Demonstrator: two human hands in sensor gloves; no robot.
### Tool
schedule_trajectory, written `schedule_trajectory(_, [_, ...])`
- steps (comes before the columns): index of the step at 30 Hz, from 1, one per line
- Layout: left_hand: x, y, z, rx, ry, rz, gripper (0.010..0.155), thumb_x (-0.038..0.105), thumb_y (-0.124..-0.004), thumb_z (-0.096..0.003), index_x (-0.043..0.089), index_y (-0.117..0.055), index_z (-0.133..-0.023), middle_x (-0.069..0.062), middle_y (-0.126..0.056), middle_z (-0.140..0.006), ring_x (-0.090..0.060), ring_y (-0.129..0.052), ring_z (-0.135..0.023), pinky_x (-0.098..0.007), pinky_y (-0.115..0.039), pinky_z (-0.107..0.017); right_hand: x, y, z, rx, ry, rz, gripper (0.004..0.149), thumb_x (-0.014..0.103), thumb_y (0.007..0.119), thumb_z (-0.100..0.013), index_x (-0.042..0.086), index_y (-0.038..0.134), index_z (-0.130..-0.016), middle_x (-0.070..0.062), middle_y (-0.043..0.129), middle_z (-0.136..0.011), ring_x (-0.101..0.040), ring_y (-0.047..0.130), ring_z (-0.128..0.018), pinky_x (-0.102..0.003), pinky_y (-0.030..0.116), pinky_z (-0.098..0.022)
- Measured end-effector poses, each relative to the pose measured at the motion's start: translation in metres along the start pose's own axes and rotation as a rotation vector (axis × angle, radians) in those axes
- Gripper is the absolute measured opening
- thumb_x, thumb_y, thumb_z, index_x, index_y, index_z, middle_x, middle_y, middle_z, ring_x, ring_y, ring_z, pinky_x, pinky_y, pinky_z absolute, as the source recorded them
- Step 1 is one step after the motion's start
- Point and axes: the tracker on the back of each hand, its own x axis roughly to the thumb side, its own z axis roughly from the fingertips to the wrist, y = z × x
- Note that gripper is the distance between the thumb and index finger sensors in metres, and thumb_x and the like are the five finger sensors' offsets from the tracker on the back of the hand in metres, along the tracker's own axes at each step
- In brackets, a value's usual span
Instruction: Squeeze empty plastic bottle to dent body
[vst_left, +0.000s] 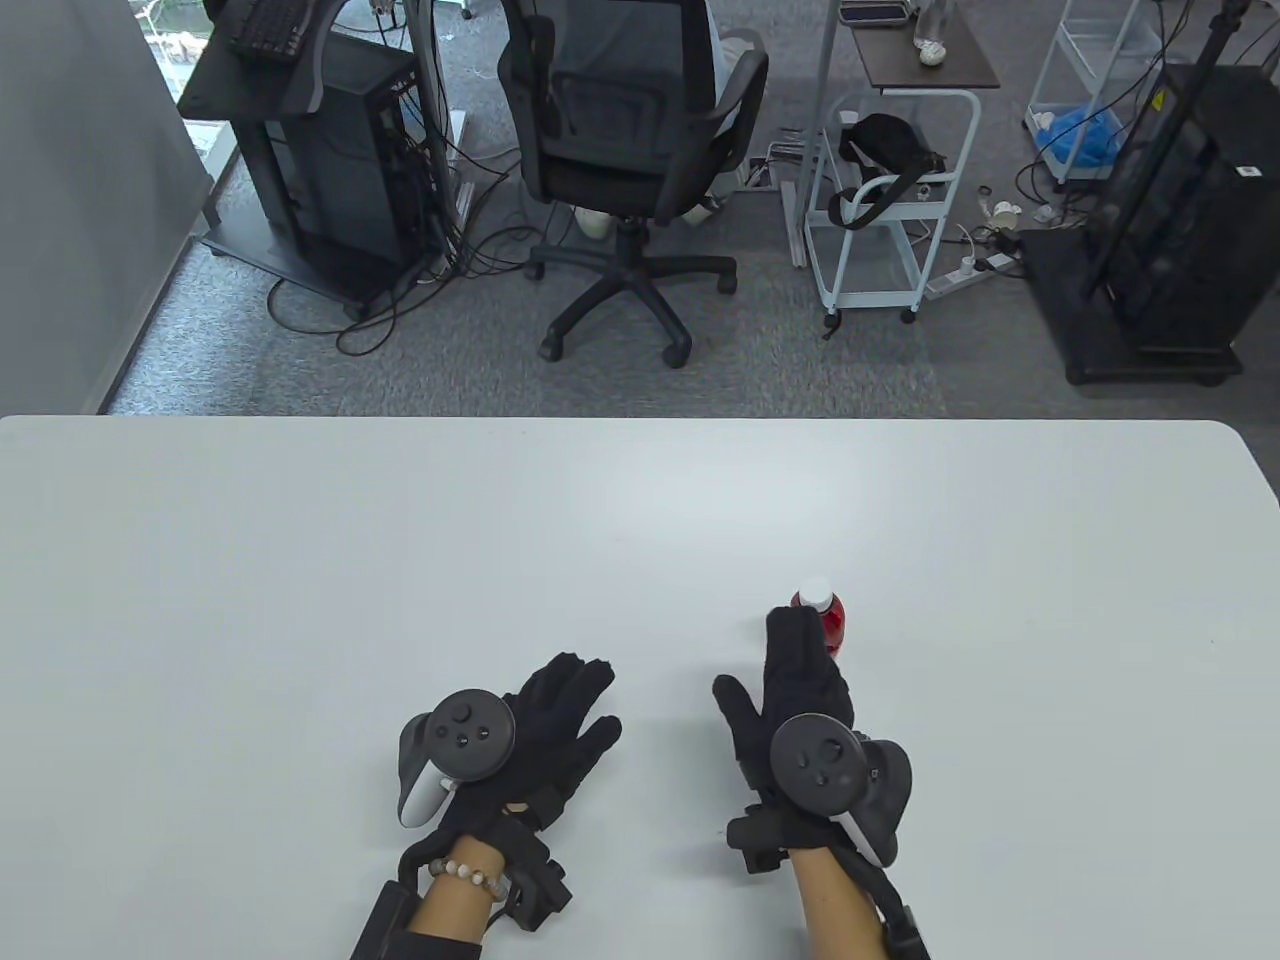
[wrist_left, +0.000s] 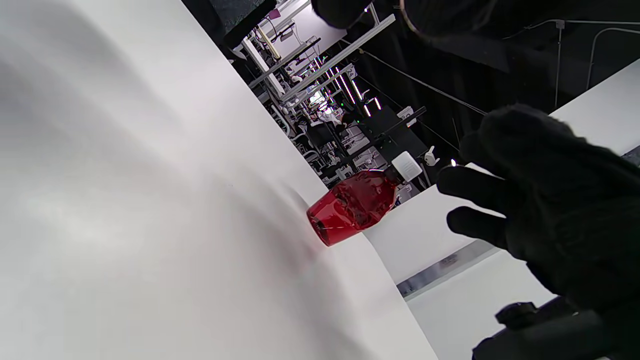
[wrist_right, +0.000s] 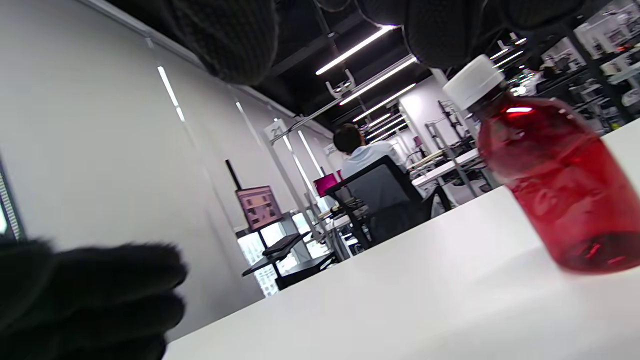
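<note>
On the left of the table view, the left hand (vst_left: 545, 745) lies low over the tabletop (vst_left: 300, 560) with its fingers spread loosely and nothing in it, well apart from the task's thing. To its right, the right hand (vst_left: 790, 700) is also empty, with the thumb splayed out to the side and the fingers reaching away from the person toward the bottle (vst_left: 822, 612). The bottle, red and translucent with a white cap (vst_left: 816, 590), stands upright just beyond those fingertips, so its long axis is vertical. From above the fingers overlap its near side, but the left wrist view shows a gap between the right hand (wrist_left: 540, 210) and the bottle (wrist_left: 352, 207), so I judge them close, not yet touching. The right wrist view puts the bottle (wrist_right: 555, 185) just ahead and below the fingers (wrist_right: 440, 30), with the thumb on the opposite side of the frame, the hand held wide enough to take the body. The right hand is plainly nearer, and the coming move turns on closing that short forward gap and wrapping the body from the side, below the cap. The tabletop runs bare around the bottle, its far and right edges are well away, and nothing stands in the path.
</note>
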Motion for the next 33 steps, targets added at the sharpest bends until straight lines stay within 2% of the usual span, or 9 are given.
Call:
schedule_trajectory(6, [0.001,-0.003,-0.001,-0.005,-0.013,-0.006,0.071,0.054,-0.059,-0.0648,0.016,-0.036,-0.12,-0.022,-0.019,-0.121,-0.047,-0.015,-0.112,-0.071,-0.007,-0.066,0.006,0.031,0.019,0.048,-0.052,-0.032,0.083,0.041,0.074,-0.061,-0.003,0.029,-0.115,-0.033,0.036,-0.117,-0.054,0.06,-0.096,-0.076,0.055,-0.063])
schedule_trajectory(9, [0.001,-0.004,-0.001,-0.006,-0.015,-0.02,0.071,0.054,-0.059,-0.0646,0.017,-0.036,-0.12,-0.022,-0.019,-0.121,-0.047,-0.015,-0.112,-0.071,-0.007,-0.066,0.001,0.041,0.022,0.162,-0.078,-0.027,0.081,0.041,0.073,-0.062,-0.002,0.03,-0.116,-0.033,0.033,-0.117,-0.055,0.055,-0.098,-0.077,0.052,-0.063])
schedule_trajectory(14, [0.003,-0.01,-0.002,-0.024,-0.021,-0.03,0.071,0.054,-0.059,-0.0647,0.016,-0.036,-0.12,-0.021,-0.019,-0.121,-0.047,-0.015,-0.112,-0.071,-0.007,-0.066,-0.007,0.05,0.028,0.275,-0.088,0.035,0.08,0.042,0.072,-0.062,-0.002,0.031,-0.116,-0.033,0.034,-0.118,-0.056,0.053,-0.1,-0.08,0.046,-0.063])
schedule_trajectory(19, [0.004,-0.014,-0.004,-0.038,-0.025,-0.064,0.07,0.054,-0.06,-0.0646,0.016,-0.037,-0.12,-0.022,-0.019,-0.121,-0.047,-0.015,-0.112,-0.071,-0.007,-0.066,-0.01,0.056,0.025,0.305,-0.074,0.001,0.079,0.042,0.071,-0.062,-0.002,0.032,-0.116,-0.033,0.034,-0.118,-0.056,0.051,-0.1,-0.081,0.045,-0.064])
schedule_trajectory(33, [0.001,-0.01,-0.002,-0.027,-0.006,-0.071,0.07,0.054,-0.06,-0.0644,0.016,-0.038,-0.119,-0.022,-0.019,-0.121,-0.047,-0.015,-0.112,-0.071,-0.007,-0.066,-0.02,0.052,0.024,0.327,-0.011,-0.087,0.077,0.042,0.07,-0.063,-0.002,0.036,-0.116,-0.035,0.035,-0.117,-0.057,0.051,-0.1,-0.082,0.043,-0.063])
